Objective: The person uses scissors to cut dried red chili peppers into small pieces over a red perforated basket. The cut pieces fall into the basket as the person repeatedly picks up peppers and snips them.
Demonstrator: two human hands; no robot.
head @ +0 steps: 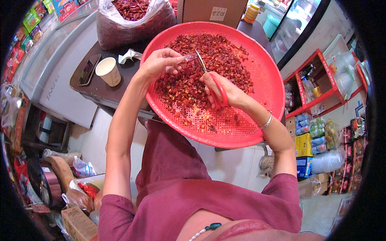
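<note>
My left hand (pixel 166 61) pinches a dried red chili (pixel 190 57) by one end, above the left part of a round red plastic sieve tray (pixel 268 120). Scissors with red handles (pixel 219 90) are gripped in my right hand (pixel 221 89), their metal blades pointing up and away from me. The blade tips are close by the chili's free end; whether they touch it I cannot tell. Below both hands, cut dried chili pieces (pixel 208 42) cover much of the tray, thickest towards its far and left side. Small yellow seeds lie among them near the front.
Left of the tray, a dark table (pixel 87 57) bears a paper cup (pixel 109 72), a smartphone (pixel 89 70) and a crumpled tissue (pixel 129 56). Behind stand an open plastic bag of dried chilies (pixel 135 31), a cardboard box (pixel 199 12) and a yellow-orange jar (pixel 251 14). Red shelving (pixel 327 66) rises at right.
</note>
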